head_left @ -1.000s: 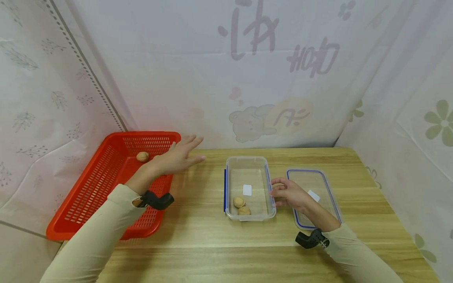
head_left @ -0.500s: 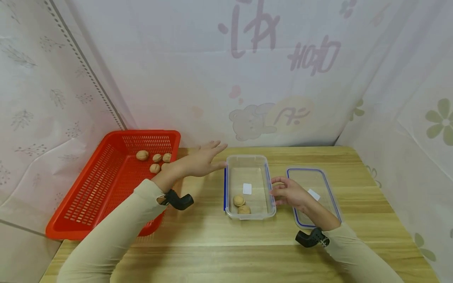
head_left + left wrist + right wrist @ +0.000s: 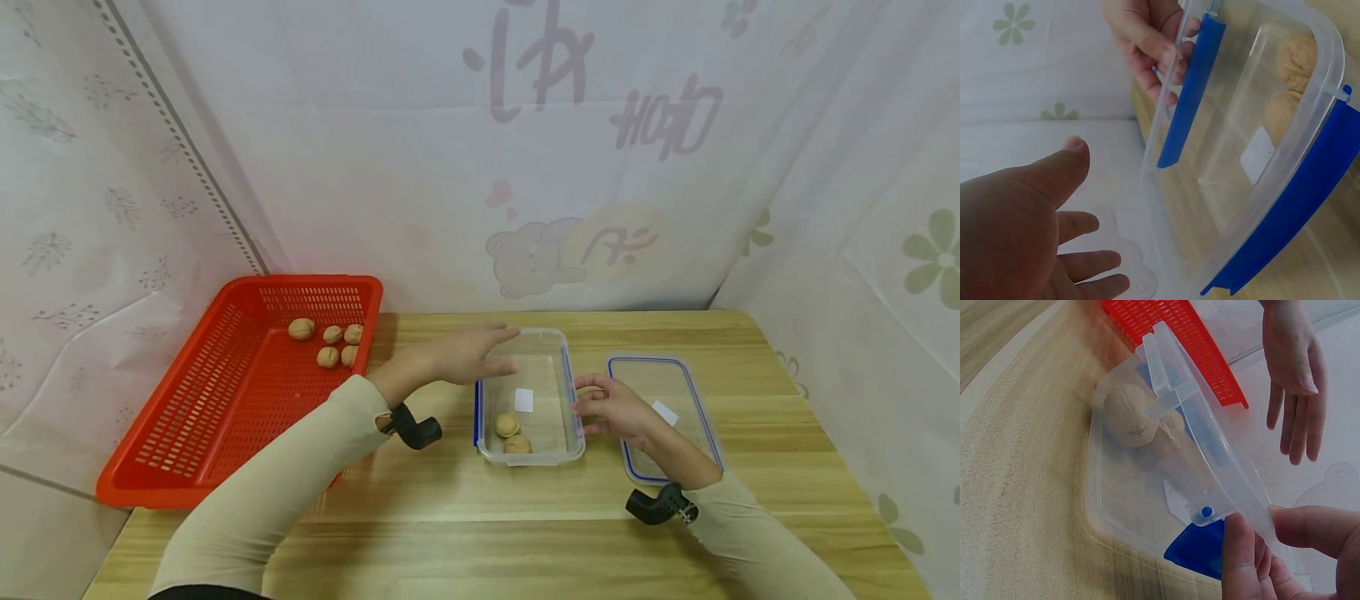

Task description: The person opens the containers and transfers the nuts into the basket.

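Note:
My left hand (image 3: pixel 471 354) hangs over the far left part of a clear plastic food container (image 3: pixel 543 429) with blue side clips. In the left wrist view its thumb and fingers are extended with nothing between them. My right hand (image 3: pixel 613 410) pinches the container's right wall; the right wrist view shows the thumb (image 3: pixel 1307 528) on the rim and the fingers beside the blue clip (image 3: pixel 1200 547). Two walnuts, one round (image 3: pixel 507 425) and one nearer the front (image 3: pixel 517 444), lie in the near left corner of the container, close to a white label (image 3: pixel 524 401).
A red plastic basket (image 3: pixel 247 400) stands at the left, with several walnuts (image 3: pixel 327 357) near its far right corner. The container's clear lid (image 3: pixel 656 454) with a blue seal lies on the wooden table (image 3: pixel 480 550) at the right. Printed curtains (image 3: pixel 420 150) stand behind.
My left hand has moved right, from above the basket's edge to over the container, uncovering walnuts in the basket. My right hand and the container have stayed in place.

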A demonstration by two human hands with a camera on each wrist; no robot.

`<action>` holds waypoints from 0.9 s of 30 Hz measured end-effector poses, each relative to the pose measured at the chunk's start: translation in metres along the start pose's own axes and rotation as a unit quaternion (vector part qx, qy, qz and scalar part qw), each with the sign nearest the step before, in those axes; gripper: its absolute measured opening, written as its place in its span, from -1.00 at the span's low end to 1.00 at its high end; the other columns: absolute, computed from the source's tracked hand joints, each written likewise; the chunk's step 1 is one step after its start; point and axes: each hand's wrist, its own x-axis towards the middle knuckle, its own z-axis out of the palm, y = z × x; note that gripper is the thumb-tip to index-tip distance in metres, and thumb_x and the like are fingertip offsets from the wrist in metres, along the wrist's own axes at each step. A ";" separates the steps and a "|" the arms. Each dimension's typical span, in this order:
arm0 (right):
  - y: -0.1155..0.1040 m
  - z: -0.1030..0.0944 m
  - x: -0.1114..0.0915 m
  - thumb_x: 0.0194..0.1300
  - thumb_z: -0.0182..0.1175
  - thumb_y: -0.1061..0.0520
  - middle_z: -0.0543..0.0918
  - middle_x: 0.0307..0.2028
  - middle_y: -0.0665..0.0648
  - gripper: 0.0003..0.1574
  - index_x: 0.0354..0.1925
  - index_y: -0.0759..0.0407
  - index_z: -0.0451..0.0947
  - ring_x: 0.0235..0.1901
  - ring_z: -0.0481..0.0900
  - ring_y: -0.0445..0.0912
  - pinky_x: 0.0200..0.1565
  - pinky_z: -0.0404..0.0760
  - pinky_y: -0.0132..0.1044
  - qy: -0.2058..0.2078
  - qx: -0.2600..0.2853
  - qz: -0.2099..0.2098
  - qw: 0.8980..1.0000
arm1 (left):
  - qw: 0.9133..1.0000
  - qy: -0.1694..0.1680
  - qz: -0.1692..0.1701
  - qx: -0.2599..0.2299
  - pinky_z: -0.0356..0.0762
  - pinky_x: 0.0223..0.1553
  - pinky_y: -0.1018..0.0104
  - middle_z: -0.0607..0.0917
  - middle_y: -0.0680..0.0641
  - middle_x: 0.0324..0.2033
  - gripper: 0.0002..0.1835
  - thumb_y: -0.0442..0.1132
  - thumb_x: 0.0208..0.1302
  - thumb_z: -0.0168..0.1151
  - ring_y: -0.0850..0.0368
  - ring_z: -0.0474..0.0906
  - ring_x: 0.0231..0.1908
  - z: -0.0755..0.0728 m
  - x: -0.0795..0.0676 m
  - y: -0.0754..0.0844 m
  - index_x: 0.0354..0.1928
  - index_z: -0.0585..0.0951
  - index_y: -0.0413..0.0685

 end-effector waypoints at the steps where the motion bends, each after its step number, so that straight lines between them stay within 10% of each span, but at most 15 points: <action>1: 0.000 0.000 0.000 0.42 0.16 0.36 0.59 -0.28 0.05 -0.37 0.32 0.47 0.13 -0.36 0.61 -0.15 -0.32 0.70 -0.35 -0.001 0.001 -0.001 1.000 | 1.000 -0.005 0.003 -0.005 0.03 0.51 -0.01 0.11 -0.32 0.54 -0.24 0.09 0.57 0.05 -0.18 0.03 0.54 0.002 0.002 0.000 0.59 0.12 -0.17; 13: -0.001 0.000 0.000 0.42 0.16 0.35 0.59 -0.28 0.06 -0.39 0.31 0.47 0.16 -0.30 0.63 -0.16 -0.29 0.72 -0.32 -0.001 -0.002 -0.002 1.000 | 0.997 -0.050 0.045 -0.024 0.08 0.50 0.05 0.30 -0.15 0.50 -0.34 0.03 0.53 0.15 -0.08 0.10 0.52 0.012 0.021 0.000 0.51 0.33 -0.13; 27: 0.000 0.000 0.001 0.42 0.15 0.35 0.59 -0.29 0.04 -0.40 0.31 0.46 0.15 -0.30 0.63 -0.16 -0.30 0.71 -0.32 -0.001 -0.004 0.000 1.000 | 0.980 -0.181 0.046 -0.065 0.40 0.34 0.16 0.58 -0.09 0.30 -0.44 -0.24 0.33 0.41 -0.11 0.43 0.35 0.020 0.042 -0.007 0.35 0.54 -0.12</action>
